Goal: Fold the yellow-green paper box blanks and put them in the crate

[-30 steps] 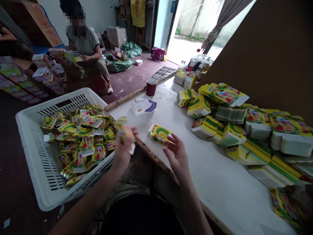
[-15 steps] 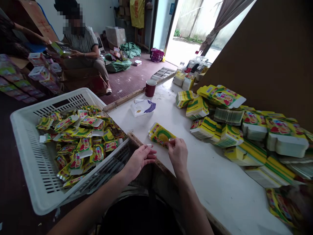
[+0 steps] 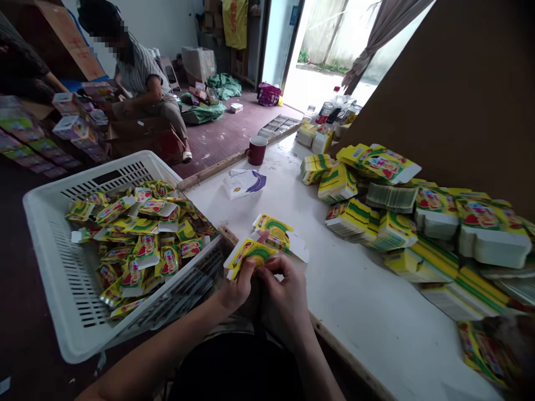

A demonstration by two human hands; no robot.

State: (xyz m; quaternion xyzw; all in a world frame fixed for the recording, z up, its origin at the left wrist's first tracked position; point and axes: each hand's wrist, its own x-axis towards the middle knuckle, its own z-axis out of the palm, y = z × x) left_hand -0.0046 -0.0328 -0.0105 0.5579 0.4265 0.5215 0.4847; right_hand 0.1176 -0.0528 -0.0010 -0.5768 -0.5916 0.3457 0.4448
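Observation:
Over the table's near edge, my left hand [image 3: 237,287] grips a small yellow-and-green carton [image 3: 246,255], thumb on its printed face. My right hand [image 3: 286,287] has thumb and forefinger pinched at the same carton's right end; the fingertips partly cover that end. Just beyond, more flat yellow cartons [image 3: 276,229] lie on the white table, one with a white flap sticking out to the right. To the left, a white plastic basket [image 3: 45,239] holds many folded yellow cartons [image 3: 146,248].
Stacks of flat cartons [image 3: 359,223] fill the table's right side. A dark red mug [image 3: 257,150] and a white-and-purple packet [image 3: 243,184] stand farther back. Wooden strips [image 3: 228,235] edge the table [image 3: 368,312]. Beyond, a person [image 3: 144,72] sits by an open cardboard box [image 3: 142,136].
My left hand has closed on a carton. The carton my right hand held at the table is now lifted toward me, between both hands. The seated person has leaned down.

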